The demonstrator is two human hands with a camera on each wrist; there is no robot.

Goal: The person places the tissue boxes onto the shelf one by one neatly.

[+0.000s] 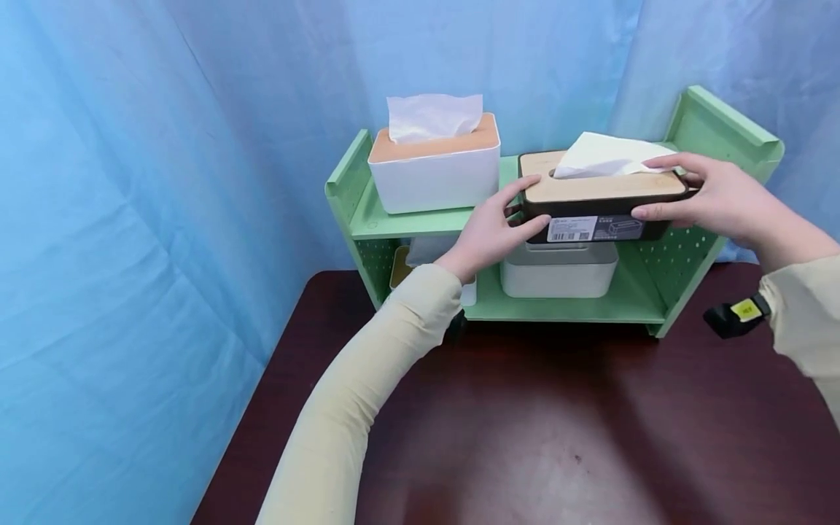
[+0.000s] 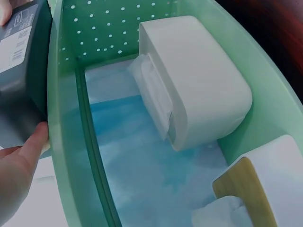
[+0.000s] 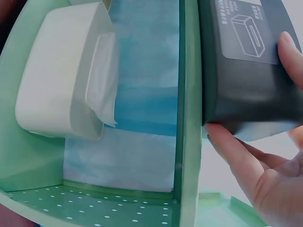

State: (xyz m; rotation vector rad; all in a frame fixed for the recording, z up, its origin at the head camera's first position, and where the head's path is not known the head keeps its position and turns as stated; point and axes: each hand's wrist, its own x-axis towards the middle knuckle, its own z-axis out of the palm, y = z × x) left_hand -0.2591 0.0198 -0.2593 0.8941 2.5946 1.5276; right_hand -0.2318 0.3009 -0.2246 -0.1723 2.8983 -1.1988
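Observation:
Both hands hold a black tissue box (image 1: 656,206) with a light wood lid and a pale tissue sticking up from its slot. The left hand (image 1: 491,232) grips its left end, thumb on the front face. At the right end, the right hand (image 1: 718,195) has its thumb low on the front and fingers up by the tissue. A printed label (image 1: 596,228) runs along the box's front. This box is at the right part of the top shelf of a green rack (image 1: 564,315). The right wrist view shows fingertips under the box's lower edge.
On the top shelf's left stands a white tissue box (image 1: 436,182) with a tan lid. Below are another white tissue box (image 1: 558,278) and, partly behind the left arm, a wood-lidded one (image 2: 277,175). The rack stands on a dark red table (image 1: 499,423) before blue curtains (image 1: 118,182).

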